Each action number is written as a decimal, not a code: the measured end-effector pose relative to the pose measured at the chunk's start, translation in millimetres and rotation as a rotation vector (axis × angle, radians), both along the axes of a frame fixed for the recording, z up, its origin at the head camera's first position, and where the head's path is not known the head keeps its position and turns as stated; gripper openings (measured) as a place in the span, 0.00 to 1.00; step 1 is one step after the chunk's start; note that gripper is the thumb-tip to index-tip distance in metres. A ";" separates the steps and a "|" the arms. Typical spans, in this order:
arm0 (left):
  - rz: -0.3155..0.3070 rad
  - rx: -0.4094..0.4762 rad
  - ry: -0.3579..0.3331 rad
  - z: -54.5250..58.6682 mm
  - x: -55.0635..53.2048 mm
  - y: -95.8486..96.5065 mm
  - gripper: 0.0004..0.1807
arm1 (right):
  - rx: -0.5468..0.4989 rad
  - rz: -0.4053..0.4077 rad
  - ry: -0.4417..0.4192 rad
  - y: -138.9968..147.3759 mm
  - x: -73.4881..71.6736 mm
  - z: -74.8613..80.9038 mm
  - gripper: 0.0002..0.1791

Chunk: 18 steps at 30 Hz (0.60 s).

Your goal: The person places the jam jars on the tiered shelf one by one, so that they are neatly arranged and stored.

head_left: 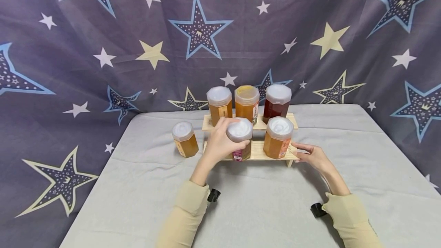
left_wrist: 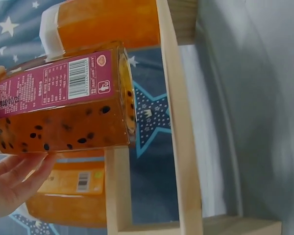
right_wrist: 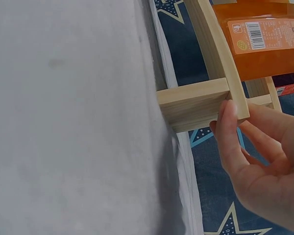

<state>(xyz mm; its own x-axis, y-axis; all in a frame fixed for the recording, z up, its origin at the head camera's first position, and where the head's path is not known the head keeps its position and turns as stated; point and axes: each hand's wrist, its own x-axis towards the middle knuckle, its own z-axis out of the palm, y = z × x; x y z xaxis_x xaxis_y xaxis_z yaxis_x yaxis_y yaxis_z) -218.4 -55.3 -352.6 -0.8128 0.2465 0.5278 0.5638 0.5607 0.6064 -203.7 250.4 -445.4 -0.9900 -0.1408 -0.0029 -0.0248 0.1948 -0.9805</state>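
Note:
My left hand (head_left: 218, 142) grips an octagonal jar (head_left: 241, 130) with a white lid, thumb and fingers around its upper part. In the left wrist view this jar shows a purple label (left_wrist: 54, 83) and amber contents with dark seeds; its base is raised off the lower shelf. My right hand (head_left: 312, 159) pinches the right end of that shelf on a two-tier wooden rack (head_left: 257, 149). Beside this hand on the lower tier stands an orange jar (head_left: 273, 144). In the right wrist view, thumb and fingers (right_wrist: 229, 117) meet at the shelf's corner.
On the upper tier stand an amber jar (head_left: 220, 110), a yellow-lidded jar (head_left: 246, 106) and a dark red jar (head_left: 276, 106). Left of the rack, another amber jar (head_left: 186, 144) stands on the grey cloth-covered table (head_left: 262, 206). A star-patterned curtain (head_left: 241, 49) hangs behind.

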 end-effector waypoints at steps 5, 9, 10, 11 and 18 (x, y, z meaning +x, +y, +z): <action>0.012 -0.018 -0.036 -3.5 -2.3 7.5 0.31 | 0.005 -0.003 -0.002 0.1 -0.3 0.1 0.25; 0.007 -0.020 -0.062 -5.6 -3.6 13.2 0.32 | 0.016 -0.005 0.001 -0.1 -0.2 0.6 0.25; 0.003 -0.020 -0.066 -6.2 -4.2 14.5 0.32 | 0.018 -0.005 0.001 -0.1 -0.2 0.7 0.25; 0.000 -0.020 -0.072 -6.6 -4.6 15.8 0.32 | 0.020 -0.006 0.003 -0.3 -0.2 0.8 0.25; -0.007 -0.025 -0.080 -11.3 -9.2 23.5 0.32 | 0.012 -0.004 0.000 -0.4 -0.3 0.7 0.25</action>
